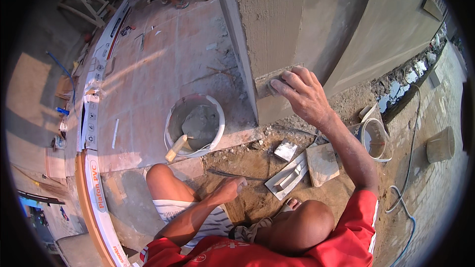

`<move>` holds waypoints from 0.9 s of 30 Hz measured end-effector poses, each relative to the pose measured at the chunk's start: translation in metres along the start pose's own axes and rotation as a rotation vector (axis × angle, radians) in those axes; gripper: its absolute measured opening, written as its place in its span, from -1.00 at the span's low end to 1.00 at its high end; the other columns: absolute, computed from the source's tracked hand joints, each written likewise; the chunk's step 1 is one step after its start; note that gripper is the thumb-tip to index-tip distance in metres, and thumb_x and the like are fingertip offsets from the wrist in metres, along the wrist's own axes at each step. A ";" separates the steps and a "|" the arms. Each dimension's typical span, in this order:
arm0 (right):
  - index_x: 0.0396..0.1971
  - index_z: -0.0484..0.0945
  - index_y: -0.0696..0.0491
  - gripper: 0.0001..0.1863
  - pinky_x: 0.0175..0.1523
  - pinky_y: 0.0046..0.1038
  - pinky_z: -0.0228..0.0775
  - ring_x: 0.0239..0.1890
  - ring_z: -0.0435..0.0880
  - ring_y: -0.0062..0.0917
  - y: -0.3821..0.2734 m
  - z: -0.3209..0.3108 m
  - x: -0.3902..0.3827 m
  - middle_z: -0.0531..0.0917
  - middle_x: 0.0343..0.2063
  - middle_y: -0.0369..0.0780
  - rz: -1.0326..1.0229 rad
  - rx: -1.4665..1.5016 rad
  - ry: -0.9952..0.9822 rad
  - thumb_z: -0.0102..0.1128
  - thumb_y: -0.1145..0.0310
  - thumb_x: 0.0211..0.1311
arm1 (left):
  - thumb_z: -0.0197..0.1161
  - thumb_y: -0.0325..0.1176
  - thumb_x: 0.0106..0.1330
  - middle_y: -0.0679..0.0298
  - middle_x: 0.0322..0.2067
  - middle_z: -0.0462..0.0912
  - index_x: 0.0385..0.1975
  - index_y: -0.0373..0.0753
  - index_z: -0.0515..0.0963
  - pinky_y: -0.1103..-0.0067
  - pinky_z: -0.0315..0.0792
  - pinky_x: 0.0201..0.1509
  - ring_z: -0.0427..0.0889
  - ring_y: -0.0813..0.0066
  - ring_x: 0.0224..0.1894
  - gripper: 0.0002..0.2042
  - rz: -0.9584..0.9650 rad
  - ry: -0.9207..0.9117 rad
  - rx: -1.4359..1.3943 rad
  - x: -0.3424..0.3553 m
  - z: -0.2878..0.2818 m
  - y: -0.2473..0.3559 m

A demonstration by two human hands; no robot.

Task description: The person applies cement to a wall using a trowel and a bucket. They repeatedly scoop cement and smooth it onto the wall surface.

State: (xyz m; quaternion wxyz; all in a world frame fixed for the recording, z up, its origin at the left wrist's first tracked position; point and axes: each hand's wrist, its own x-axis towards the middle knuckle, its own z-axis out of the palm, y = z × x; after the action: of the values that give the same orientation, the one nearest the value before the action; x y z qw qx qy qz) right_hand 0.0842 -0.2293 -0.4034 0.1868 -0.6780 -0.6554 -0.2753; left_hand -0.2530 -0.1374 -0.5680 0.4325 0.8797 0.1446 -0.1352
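Sunlit building site, part tiled, part bare earth (255, 200).
Pinkish floor tiles (153, 94) run back before me, crossed by a slanting streak of sunlight (136, 70); a wooden trestle (87, 2) sits at the far left, near a grey surface (34, 34), perhaps a wall, bearing a warm patch of light (32, 79). Pale paving blocks (443, 183) spread rightward.

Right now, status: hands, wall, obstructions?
Right hand holding flat grey piece against plastered wall. Left hand curled near left knee, contents unclear. Mortar bucket left of wall; nothing visibly blocking right hand.
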 end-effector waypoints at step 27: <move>0.05 0.48 -0.10 -0.47 0.02 -0.34 0.33 0.05 0.40 -0.41 -0.022 0.079 -0.062 0.41 -0.11 -0.30 0.044 0.016 -0.075 0.22 0.45 -0.03 | 0.05 -0.55 0.15 -0.09 -0.33 0.62 -0.22 -0.37 0.51 0.27 0.47 -0.12 0.63 -0.06 -0.19 -0.78 -0.003 0.036 -0.015 0.000 0.004 -0.009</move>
State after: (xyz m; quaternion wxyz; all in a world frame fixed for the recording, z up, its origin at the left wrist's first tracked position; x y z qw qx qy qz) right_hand 0.0732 -0.2280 -0.5056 0.1736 -0.7007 -0.6489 -0.2404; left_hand -0.2569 -0.1354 -0.5769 0.4361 0.8784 0.1550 -0.1189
